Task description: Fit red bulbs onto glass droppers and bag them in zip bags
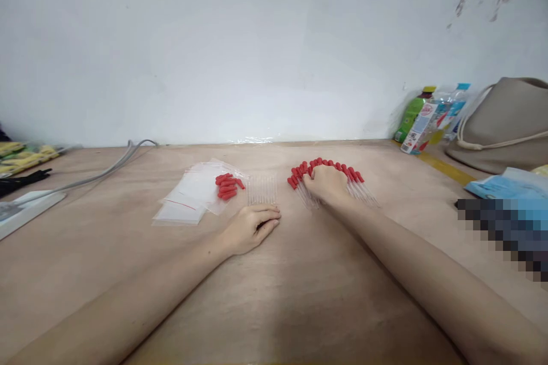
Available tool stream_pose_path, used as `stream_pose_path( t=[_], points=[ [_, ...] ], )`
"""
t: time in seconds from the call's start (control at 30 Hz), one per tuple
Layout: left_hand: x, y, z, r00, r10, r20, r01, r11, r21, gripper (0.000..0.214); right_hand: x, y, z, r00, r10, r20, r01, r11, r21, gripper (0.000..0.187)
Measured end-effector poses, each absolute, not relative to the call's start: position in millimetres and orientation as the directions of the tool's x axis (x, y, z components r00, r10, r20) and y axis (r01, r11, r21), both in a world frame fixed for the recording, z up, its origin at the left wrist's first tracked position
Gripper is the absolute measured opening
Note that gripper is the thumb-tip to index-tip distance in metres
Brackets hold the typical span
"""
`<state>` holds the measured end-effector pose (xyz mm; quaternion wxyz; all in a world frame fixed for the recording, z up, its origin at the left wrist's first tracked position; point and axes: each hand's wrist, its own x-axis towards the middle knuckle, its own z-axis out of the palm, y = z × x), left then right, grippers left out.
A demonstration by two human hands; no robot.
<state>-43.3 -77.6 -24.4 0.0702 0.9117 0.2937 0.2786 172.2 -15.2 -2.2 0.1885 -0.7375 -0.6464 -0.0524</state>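
Right hand [329, 183], right of centre: it covers part of a fan of red-capped tubes [351, 174]; its fingertips are hidden, and whether they pinch one cannot be told. Left hand [252, 228], centre: fingers together, thumb apart, just below clear tubes [262, 189], faint against the table [274, 302]. Loose red caps [226, 187] lie on plastic bags [184, 199], left of centre.
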Motion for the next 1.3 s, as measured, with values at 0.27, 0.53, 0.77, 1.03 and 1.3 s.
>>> stream_pose_path(
  t=[0.27,0.53,0.77,1.03,1.3],
  points=[
    [-40.9,-75.2,-26.0,0.683,0.580,0.444,0.490,-0.814,0.312,0.026,159.7,-25.3,-1.1,-0.046,0.906,0.422,0.985,0.110,-0.130,0.032],
    [-40.9,-77.7,-21.1,0.706,0.558,0.435,0.472,-0.830,0.298,0.025,110.1,-15.2,1.1,-0.026,0.964,0.266,0.976,0.082,-0.200,0.031],
    [-51.9,-68.6,-17.2,0.347,0.661,0.666,0.833,-0.544,0.106,0.017,98.2,-8.0,-2.7,0.016,0.976,0.216,0.971,0.036,-0.237,0.027],
    [-83.9,-47.3,-15.9,0.094,0.742,0.664,0.992,-0.125,-0.001,0.025,98.3,-13.0,-6.7,0.051,0.962,0.269,0.957,0.030,-0.289,0.028],
    [-93.5,-41.0,-16.7,0.084,0.816,0.572,0.995,-0.096,-0.010,0.021,125.6,-49.9,-24.7,-0.085,0.721,0.688,0.907,0.342,-0.246,0.022]
  ],
)
